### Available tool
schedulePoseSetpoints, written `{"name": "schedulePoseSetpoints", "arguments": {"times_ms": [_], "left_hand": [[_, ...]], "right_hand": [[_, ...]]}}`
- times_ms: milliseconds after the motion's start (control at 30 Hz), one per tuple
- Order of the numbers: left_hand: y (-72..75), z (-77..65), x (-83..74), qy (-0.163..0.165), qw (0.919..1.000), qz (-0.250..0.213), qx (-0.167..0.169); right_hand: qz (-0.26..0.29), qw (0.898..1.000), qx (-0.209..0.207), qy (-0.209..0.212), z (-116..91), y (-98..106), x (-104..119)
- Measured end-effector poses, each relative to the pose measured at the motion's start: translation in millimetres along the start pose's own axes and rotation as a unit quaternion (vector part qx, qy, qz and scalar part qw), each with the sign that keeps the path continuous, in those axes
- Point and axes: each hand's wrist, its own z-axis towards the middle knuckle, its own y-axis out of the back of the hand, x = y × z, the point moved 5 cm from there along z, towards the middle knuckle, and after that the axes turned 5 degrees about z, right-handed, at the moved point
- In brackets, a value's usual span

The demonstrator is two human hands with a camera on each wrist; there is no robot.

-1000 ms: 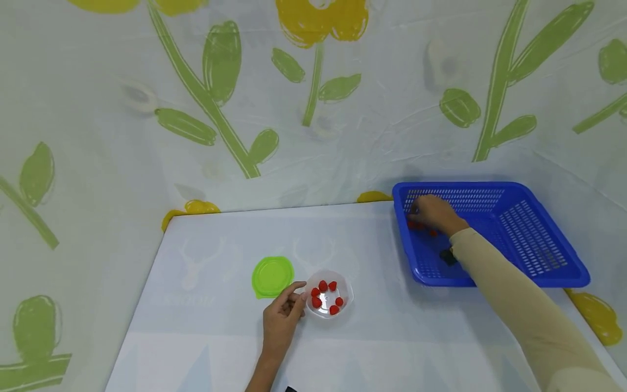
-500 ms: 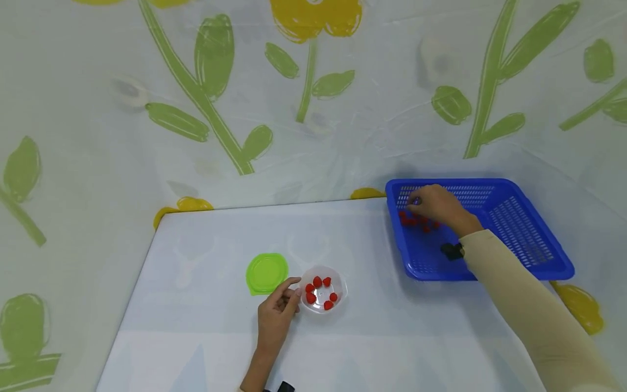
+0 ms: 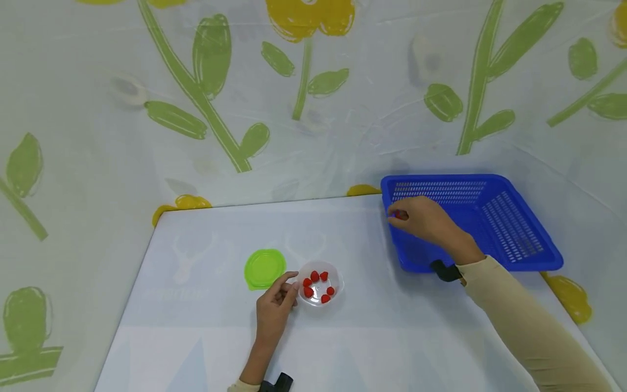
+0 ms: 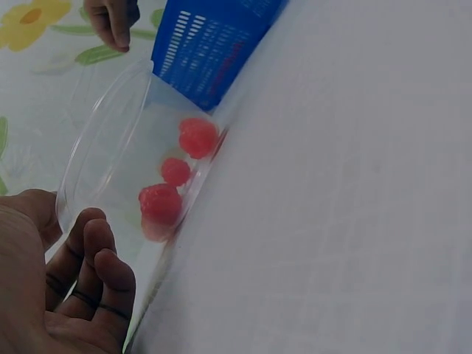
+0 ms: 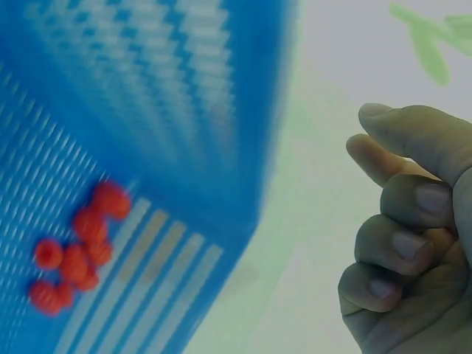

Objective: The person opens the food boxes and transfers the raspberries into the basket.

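Six berries [image 3: 308, 292] stay in the bowl [image 3: 337, 280] your left hand [image 3: 272, 316] pinches. Your right hand [image 3: 427, 220] nears the basket's [image 3: 509, 218] nine-o'clock rim, grip unclear.

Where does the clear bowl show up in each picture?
Head: clear bowl below centre, beside the left hand.
Left wrist: left of centre, red berries inside.
Right wrist: not visible.
Shared landmark: blue basket, right in head, top in left wrist, left in right wrist.

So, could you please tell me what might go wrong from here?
The left hand touches the clear bowl near its rim, so a nudge might tip out the red berries inside. The right hand appears close to the rim of the blue basket and could bump it.
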Motion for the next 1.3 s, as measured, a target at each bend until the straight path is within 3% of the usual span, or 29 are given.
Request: {"name": "schedulePoseSetpoints", "arguments": {"times_ms": [167, 467, 733, 1067, 1167, 1300], "left_hand": [[2.2, 2.6, -0.4, 0.0, 1.0, 0.005, 0.0], [1.3, 3.9, 1.1, -0.005, 0.9999, -0.015, 0.001], [-6.3, -3.3, -0.7, 0.003, 0.9996, -0.027, 0.007], [-3.7, 0.0, -1.5, -0.025, 0.9992, -0.029, 0.01], [-1.8, 1.2, -1.5, -0.031, 0.9991, -0.028, 0.011], [-0.4, 3.0, -0.6, -0.031, 0.9991, -0.026, 0.011]], "right_hand": [[0.008, 0.999, -0.007, 0.037, -4.5, -20.9, 34.3], [0.005, 0.992, 0.038, 0.122, -8.3, -76.6, 87.8], [-0.009, 0.982, 0.06, 0.178, -11.3, -119.8, 115.9], [-0.044, 0.968, 0.075, 0.234, -2.3, -156.4, 131.4], [-0.076, 0.959, 0.058, 0.265, 0.4, -164.9, 135.9], [-0.126, 0.943, 0.0, 0.308, 2.5, -169.6, 140.9]]}}
